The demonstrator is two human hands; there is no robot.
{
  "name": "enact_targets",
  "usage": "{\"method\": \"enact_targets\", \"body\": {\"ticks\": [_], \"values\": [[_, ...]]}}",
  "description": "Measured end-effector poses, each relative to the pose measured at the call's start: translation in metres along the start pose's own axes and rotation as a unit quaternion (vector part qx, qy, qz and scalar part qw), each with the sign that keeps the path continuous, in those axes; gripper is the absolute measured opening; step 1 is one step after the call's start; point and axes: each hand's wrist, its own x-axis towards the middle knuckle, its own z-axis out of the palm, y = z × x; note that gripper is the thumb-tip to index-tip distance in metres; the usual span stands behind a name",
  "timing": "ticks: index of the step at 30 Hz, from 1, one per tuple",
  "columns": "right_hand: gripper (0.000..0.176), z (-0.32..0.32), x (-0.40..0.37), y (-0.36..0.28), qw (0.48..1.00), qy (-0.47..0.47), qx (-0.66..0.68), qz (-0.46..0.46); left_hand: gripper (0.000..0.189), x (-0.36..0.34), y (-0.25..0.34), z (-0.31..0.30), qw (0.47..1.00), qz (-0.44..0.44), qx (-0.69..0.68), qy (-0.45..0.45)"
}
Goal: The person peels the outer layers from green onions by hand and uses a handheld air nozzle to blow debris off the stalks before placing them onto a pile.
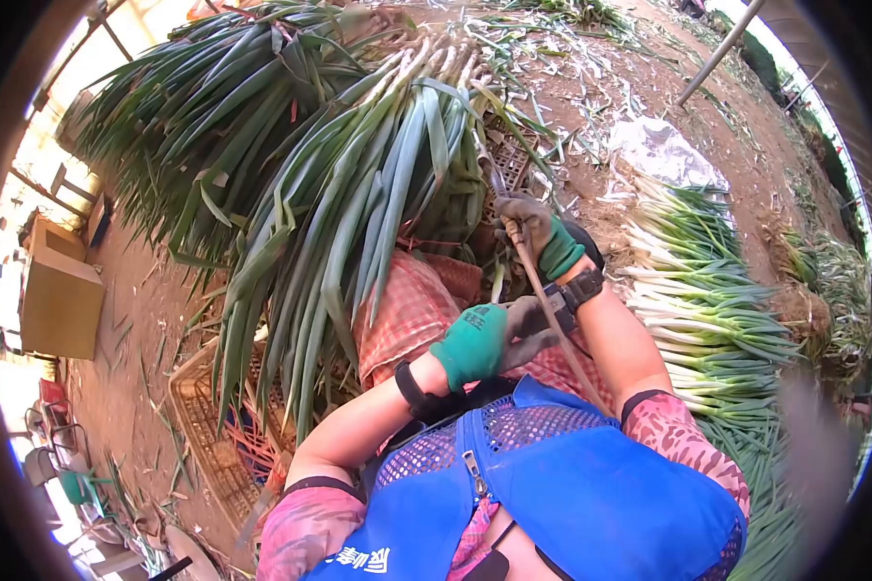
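My right hand [543,237], in a green and grey glove, is closed around a thin brown hose [545,295] with a metal nozzle end. Lower and to the left is my left hand [480,341], gloved the same way. Its grey fingers are bent together near the hose and my right wrist; what they hold is too blurred to make out. A pale stalk [498,283] shows just above this hand. Long green onions [349,203] lie in a large heap at upper left, roots upward. Cleaner onions with white stems [698,290] lie in a row on the right.
A yellow plastic crate [203,441] stands at lower left, and a brown crate [510,155] sits beyond my right hand. A cardboard box [63,290] is at far left. White plastic sheeting [664,153] and scattered leaf scraps lie on the soil. Checked cloth [407,315] covers my lap.
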Motion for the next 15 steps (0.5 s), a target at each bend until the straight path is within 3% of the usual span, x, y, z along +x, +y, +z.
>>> {"method": "enact_targets", "body": {"ticks": [3, 4, 5, 6, 7, 8, 9, 11, 13, 15], "values": [[0.023, 0.018, -0.003, 0.019, 0.993, -0.024, -0.109, -0.024, 0.042, -0.004, -0.013, -0.008, 0.999, -0.037, -0.035, -0.008], [0.031, 0.023, -0.002, 0.03, 0.995, -0.007, -0.092, -0.042, 0.041, -0.005, -0.013, -0.011, 0.998, -0.053, -0.032, -0.012], [0.038, 0.029, 0.009, 0.022, 0.987, 0.047, 0.048, 0.145, 0.04, -0.005, -0.017, -0.016, 0.997, -0.066, -0.028, -0.016], [0.045, 0.037, 0.019, 0.013, 0.923, 0.095, 0.184, 0.324, 0.038, -0.004, -0.02, -0.022, 0.999, -0.045, 0.023, -0.018], [0.052, 0.043, 0.028, 0.008, 0.805, 0.138, 0.31, 0.487, 0.038, -0.004, -0.021, -0.03, 0.998, -0.062, 0.004, 0.01], [0.076, 0.053, 0.03, 0.019, 0.83, 0.127, 0.236, 0.488, 0.038, -0.005, -0.02, -0.038, 0.996, -0.079, -0.014, 0.036], [0.062, 0.059, 0.03, 0.029, 0.816, 0.064, 0.087, 0.568, 0.039, -0.004, -0.02, -0.047, 0.993, -0.094, -0.031, 0.062], [0.085, 0.082, 0.021, 0.049, 0.83, -0.008, -0.2, 0.52, 0.036, 0.007, -0.03, -0.071, 0.987, -0.068, -0.007, 0.145], [0.102, 0.087, 0.021, 0.041, 0.781, -0.128, -0.217, 0.571, 0.038, 0.019, -0.031, -0.105, 0.967, -0.11, 0.094, 0.21], [0.114, 0.098, 0.014, 0.042, 0.78, -0.163, -0.218, 0.564, 0.042, 0.037, -0.046, -0.133, 0.935, -0.058, 0.206, 0.283]]}}
